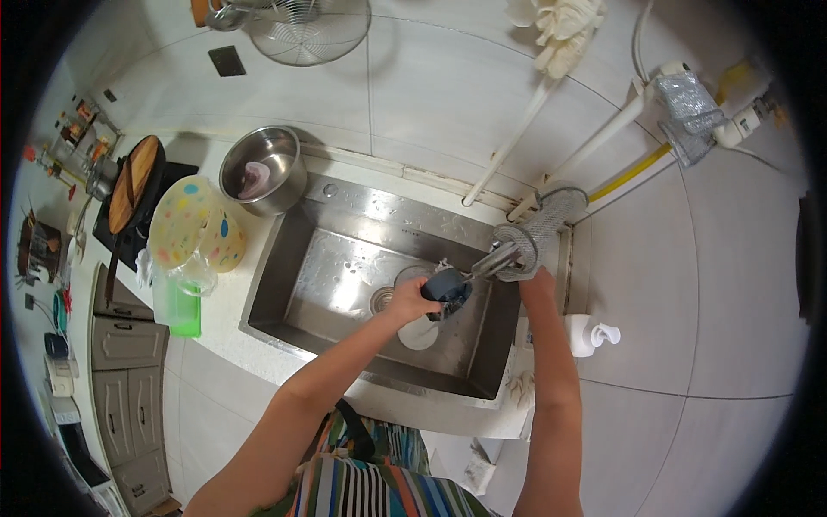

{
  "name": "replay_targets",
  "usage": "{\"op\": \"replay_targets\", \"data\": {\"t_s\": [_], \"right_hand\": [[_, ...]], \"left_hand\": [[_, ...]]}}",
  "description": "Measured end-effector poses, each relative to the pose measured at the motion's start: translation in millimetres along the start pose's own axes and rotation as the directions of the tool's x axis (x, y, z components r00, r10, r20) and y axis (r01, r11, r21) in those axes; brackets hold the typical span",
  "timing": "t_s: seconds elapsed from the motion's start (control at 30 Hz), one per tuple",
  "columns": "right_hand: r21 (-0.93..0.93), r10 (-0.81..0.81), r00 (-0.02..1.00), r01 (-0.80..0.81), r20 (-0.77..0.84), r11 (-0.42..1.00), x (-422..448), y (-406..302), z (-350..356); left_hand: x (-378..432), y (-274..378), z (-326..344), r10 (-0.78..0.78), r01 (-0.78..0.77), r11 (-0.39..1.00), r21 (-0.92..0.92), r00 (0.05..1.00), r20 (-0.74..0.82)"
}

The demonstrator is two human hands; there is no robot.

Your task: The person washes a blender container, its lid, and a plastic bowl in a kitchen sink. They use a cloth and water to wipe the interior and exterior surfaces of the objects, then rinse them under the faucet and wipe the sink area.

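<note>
My left hand (410, 302) grips a dark blue-grey cup-like container (444, 286) over the steel sink (310, 278), under the faucet spout (494, 260). Water runs beside it. A whitish round thing (418, 333) lies on the sink floor below my left hand, near the drain (382, 300). My right hand (537, 284) is at the right rim of the sink, just below the faucet, which is wrapped in silvery braided cover (555, 210). Its fingers are largely hidden, so whether it holds anything cannot be told.
Left of the sink stand a steel pot (274, 168) with a pinkish piece inside, a dotted yellowish container (187, 226) and a green box (187, 310). A white pump bottle (580, 335) stands at the right. White pipes rise behind the sink; a wire strainer (310, 32) hangs above.
</note>
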State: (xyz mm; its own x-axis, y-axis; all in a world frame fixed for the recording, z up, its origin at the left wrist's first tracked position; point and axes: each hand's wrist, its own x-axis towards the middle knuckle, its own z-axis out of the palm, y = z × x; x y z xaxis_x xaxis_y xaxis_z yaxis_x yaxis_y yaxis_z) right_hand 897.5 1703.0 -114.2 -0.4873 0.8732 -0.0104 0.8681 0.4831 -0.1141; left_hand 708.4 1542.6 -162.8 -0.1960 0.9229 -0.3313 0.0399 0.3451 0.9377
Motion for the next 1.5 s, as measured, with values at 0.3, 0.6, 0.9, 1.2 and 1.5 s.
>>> {"op": "replay_targets", "data": {"t_s": [0.3,0.6,0.9,1.2,1.5], "right_hand": [[0.292,-0.086,0.996,0.092,-0.035,0.952,-5.8,-27.9,3.3],[0.873,-0.27,0.845,-0.486,0.462,-0.026,-23.3,-88.8,9.3],[0.635,-0.08,0.796,-0.535,0.6,-0.557,-21.7,-82.6,49.2],[0.596,0.024,0.795,-0.435,0.607,-0.675,-24.7,-100.2,54.9],[0.516,-0.062,0.724,-0.546,0.687,-0.66,-25.1,-129.7,51.3]], "left_hand": [[12.9,-4.7,-1.6,-0.001,0.005,0.993,-0.122,1.0,0.031],[-3.6,30.6,-34.7,-0.074,0.163,0.9,-0.403,0.971,0.226],[-12.6,24.0,-26.5,-0.314,0.295,0.715,-0.634,0.945,0.085],[-41.6,-25.3,-31.0,-0.401,0.304,0.706,-0.639,0.916,-0.006],[-65.6,-21.3,-44.2,-0.443,0.304,0.674,-0.674,0.896,-0.039]]}}
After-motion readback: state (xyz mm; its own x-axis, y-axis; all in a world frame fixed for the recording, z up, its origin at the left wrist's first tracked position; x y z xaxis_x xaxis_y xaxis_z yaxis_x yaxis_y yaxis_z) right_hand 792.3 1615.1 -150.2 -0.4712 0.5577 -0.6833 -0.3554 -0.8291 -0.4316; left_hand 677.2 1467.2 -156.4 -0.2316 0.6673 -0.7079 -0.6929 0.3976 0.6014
